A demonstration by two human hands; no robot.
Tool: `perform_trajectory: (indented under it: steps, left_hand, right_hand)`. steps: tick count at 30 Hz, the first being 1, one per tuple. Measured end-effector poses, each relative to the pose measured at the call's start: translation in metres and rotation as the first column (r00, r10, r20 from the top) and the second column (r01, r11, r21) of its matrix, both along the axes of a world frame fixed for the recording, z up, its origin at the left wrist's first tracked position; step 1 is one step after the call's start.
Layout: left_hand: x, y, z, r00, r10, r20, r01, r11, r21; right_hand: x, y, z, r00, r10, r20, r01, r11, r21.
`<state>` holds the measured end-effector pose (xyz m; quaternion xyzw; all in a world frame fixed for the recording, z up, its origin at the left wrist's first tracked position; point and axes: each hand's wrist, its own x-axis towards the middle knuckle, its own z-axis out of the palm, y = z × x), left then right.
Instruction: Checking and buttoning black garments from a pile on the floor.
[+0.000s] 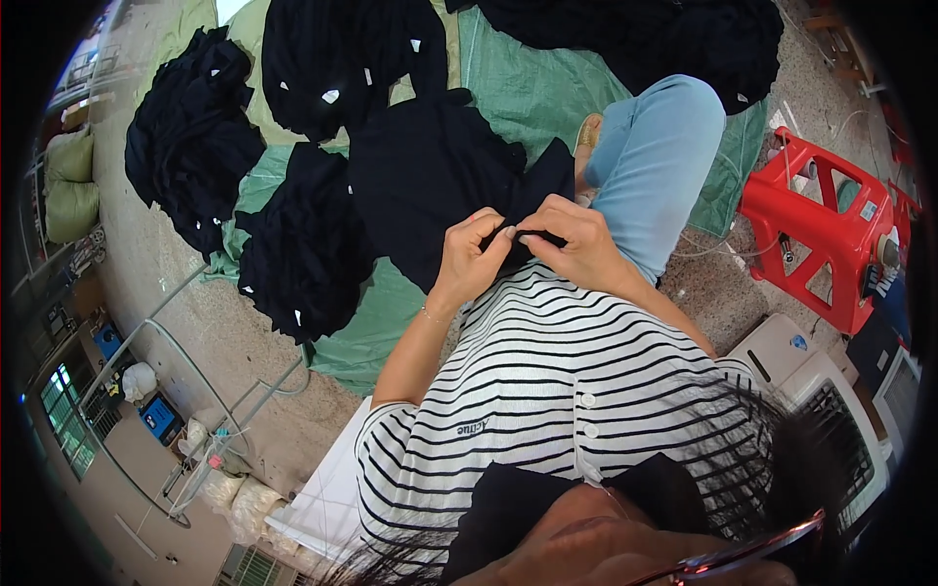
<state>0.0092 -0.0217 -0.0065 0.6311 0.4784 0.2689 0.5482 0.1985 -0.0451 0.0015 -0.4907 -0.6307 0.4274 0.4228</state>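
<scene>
A black garment [430, 176] lies spread in front of me, its near edge drawn up to my waist. My left hand [476, 249] pinches that edge between thumb and fingers. Close beside it, my right hand [567, 239] pinches the same dark cloth, the two thumbs almost touching. What exactly sits between the fingertips is too small to make out. Next to the garment on the left is a heap of black garments [303, 244] with small white tags.
Further black heaps [191, 137] rest on green sheeting [362, 332]. A red plastic stool [821, 225] stands at right, with a beige-and-white machine [791, 361] nearer. At left is a grey metal frame [171, 366]. My jeans-clad leg [660, 166] is bent beside the cloth.
</scene>
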Motion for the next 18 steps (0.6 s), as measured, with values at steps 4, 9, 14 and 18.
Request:
perform_trajectory:
  steps: [4,9,14,18]
  left_hand:
    - [-0.0003,-0.003,0.0,0.999,0.033,0.025,-0.034,0.999,0.032]
    - [-0.0045,-0.0022,-0.0011,1.0,-0.028,0.008,0.028,1.0,-0.002]
    - [-0.0049,-0.001,-0.0005,0.995,-0.097,-0.018,0.097,0.995,-0.007]
    - [-0.0039,-0.0032,0.0042,0.989,-0.145,-0.006,0.145,0.987,0.069]
  right_hand:
    - [0.0007,-0.0013,-0.0026,1.0,-0.005,0.01,0.005,1.0,-0.002]
    - [-0.0006,-0.0011,-0.0062,1.0,0.008,0.011,-0.008,1.0,0.025]
    - [-0.0015,-0.0022,-0.0068,1.0,0.013,0.027,-0.014,0.998,0.06]
    - [0.0002,-0.0028,-0.0084,0.999,0.01,0.051,-0.012,0.999,0.043]
